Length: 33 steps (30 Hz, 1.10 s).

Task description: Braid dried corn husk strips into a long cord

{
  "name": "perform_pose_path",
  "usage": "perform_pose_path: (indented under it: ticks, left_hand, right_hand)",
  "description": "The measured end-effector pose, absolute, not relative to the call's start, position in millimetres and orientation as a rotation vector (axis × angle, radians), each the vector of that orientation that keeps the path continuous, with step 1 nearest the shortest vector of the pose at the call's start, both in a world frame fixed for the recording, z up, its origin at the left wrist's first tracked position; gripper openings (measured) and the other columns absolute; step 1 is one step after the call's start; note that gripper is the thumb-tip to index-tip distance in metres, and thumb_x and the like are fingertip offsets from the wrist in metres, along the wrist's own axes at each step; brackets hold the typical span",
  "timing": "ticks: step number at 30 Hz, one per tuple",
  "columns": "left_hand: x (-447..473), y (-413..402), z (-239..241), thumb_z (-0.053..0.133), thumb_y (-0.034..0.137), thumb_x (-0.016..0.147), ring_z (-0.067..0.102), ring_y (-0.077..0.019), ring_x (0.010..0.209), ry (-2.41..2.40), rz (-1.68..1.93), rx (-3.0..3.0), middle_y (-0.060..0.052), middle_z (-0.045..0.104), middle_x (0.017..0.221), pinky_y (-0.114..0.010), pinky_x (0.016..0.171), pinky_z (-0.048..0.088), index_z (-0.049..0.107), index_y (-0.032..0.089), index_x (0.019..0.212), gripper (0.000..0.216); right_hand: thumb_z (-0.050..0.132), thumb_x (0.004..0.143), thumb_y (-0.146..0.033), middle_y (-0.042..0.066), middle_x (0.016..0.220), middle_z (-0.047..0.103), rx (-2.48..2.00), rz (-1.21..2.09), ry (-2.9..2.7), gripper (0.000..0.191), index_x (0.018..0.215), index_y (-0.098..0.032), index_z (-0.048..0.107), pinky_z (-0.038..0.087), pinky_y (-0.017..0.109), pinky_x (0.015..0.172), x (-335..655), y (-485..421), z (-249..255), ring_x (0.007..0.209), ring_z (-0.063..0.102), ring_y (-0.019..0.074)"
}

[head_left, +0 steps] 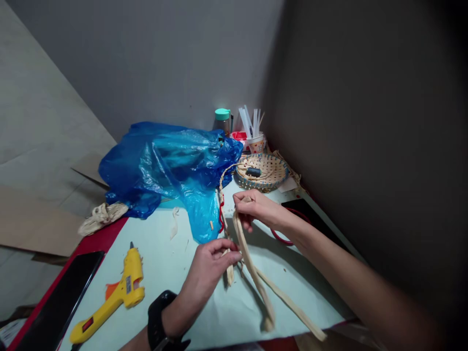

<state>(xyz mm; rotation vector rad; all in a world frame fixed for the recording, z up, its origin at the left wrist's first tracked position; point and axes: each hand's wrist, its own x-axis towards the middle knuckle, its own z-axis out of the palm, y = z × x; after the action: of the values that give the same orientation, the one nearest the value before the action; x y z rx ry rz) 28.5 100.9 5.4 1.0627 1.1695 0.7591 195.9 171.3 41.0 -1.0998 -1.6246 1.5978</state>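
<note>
Above the table's middle, my right hand [258, 207] is closed on a long, pale, flat fibre strip [251, 268] that droops toward the table's near edge. My left hand [208, 268] pinches pale strands between thumb and fingers, lower and to the left. A thin braided cord [221, 183] runs from those strands up to the woven basket [243, 184], with red thread [221, 217] alongside it. Another pale strip [292, 304] extends from near my left fingertips to the lower right. The exact grip of the strands is partly hidden by my fingers.
A yellow glue gun [126, 287] lies at left, beside a black phone-like slab [71, 297]. A blue plastic bag [164, 161] covers the back left. Behind the basket stand a paper cup [256, 145] of glue sticks and a green-lidded jar [222, 117]. Walls close off the back and right.
</note>
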Motion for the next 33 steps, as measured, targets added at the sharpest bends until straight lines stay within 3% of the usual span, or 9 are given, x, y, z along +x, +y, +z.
perform_pose_path:
  ticks: [4,7,10,12,18,24,33]
  left_hand:
    - [26,98,8,0.07,0.032,0.07,0.056,-0.0141,0.071,1.083,0.719,1.127,-0.003,0.067,0.075,-0.023,0.067,0.041,0.07,0.013,0.077,0.02]
    - [25,97,9,0.071,0.032,0.07,0.053,-0.0119,0.066,1.098,0.725,1.099,-0.001,0.064,0.068,-0.021,0.063,0.039,0.069,0.013,0.075,0.02]
    - [25,96,9,0.072,0.031,0.069,0.05,-0.0096,0.06,1.115,0.752,1.058,0.0,0.059,0.064,-0.02,0.057,0.036,0.067,0.013,0.071,0.019]
    - [25,96,9,0.071,0.031,0.07,0.049,-0.0092,0.06,1.111,0.784,1.058,0.0,0.058,0.064,-0.02,0.057,0.036,0.066,0.012,0.07,0.02]
    - [24,96,6,0.071,0.03,0.07,0.05,-0.0094,0.062,1.102,0.788,1.041,0.0,0.059,0.066,-0.02,0.059,0.037,0.064,0.013,0.072,0.019]
    - [21,97,-1,0.064,0.033,0.077,0.045,-0.0077,0.056,1.105,0.757,1.089,0.0,0.057,0.063,-0.019,0.053,0.032,0.06,0.014,0.067,0.022]
    - [24,95,11,0.065,0.035,0.077,0.032,-0.0051,0.05,1.109,0.79,1.137,0.004,0.046,0.059,-0.019,0.047,0.024,0.06,0.013,0.071,0.024]
  right_hand:
    - [0.048,0.068,-0.017,-0.004,0.048,0.053,-1.04,1.554,-1.54,0.013,0.058,-0.019,0.04,0.043,0.02,0.042,194,170,37,0.042,0.052,0.0096]
    - [0.05,0.069,-0.016,-0.004,0.051,0.054,-1.05,1.483,-1.539,0.012,0.061,-0.019,0.042,0.044,0.021,0.047,191,168,35,0.046,0.054,0.0097]
    - [0.057,0.077,-0.027,-0.002,0.064,0.057,-1.082,1.434,-1.551,0.013,0.073,-0.017,0.05,0.044,0.021,0.053,190,163,40,0.055,0.055,0.0101]
    - [0.061,0.078,-0.038,0.0,0.074,0.059,-1.141,1.443,-1.648,0.024,0.082,-0.016,0.054,0.044,0.022,0.056,193,156,43,0.061,0.056,0.0112]
    - [0.059,0.081,-0.039,-0.003,0.064,0.045,-1.109,1.408,-2.084,0.027,0.071,-0.015,0.053,0.029,0.02,0.05,206,139,31,0.059,0.039,0.009]
    - [0.059,0.081,-0.03,-0.002,0.068,0.049,-1.001,1.661,-1.903,0.019,0.076,-0.014,0.053,0.033,0.022,0.055,211,140,24,0.062,0.043,0.0097]
    - [0.06,0.08,-0.032,-0.003,0.067,0.048,-1.086,1.516,-1.912,0.018,0.076,-0.016,0.053,0.03,0.02,0.053,209,136,17,0.062,0.041,0.0092]
